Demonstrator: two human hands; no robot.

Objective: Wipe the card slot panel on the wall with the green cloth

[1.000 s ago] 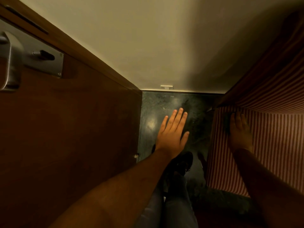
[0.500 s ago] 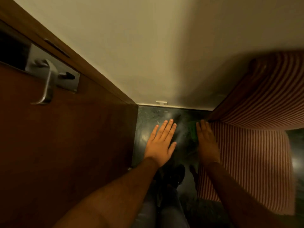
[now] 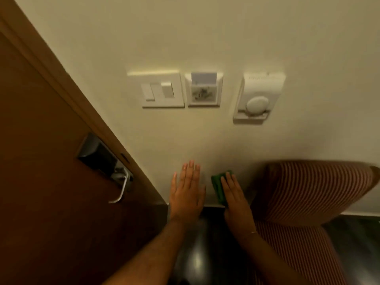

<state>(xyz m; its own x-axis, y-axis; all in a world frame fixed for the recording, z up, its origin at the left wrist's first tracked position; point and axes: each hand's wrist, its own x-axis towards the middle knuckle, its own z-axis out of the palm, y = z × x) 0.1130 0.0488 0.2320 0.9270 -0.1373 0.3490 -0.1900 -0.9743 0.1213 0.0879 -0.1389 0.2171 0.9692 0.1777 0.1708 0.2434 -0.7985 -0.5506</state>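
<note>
Fingers (image 3: 228,182) of my right hand (image 3: 236,204) flat on green cloth (image 3: 219,187); left hand (image 3: 187,194) spread, empty. Card slot panel (image 3: 203,89) above, unwiped: lift cloth, press flat, avoid card.

Green cloth (image 3: 220,186), red-striped chair (image 3: 312,192)

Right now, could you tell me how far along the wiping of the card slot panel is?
Done: the green cloth is under the right hand. In hand: both hands sit low, the left hand open and empty. Left: the card slot panel, with a card in it, shows dark smudges and is not yet touched.
</note>
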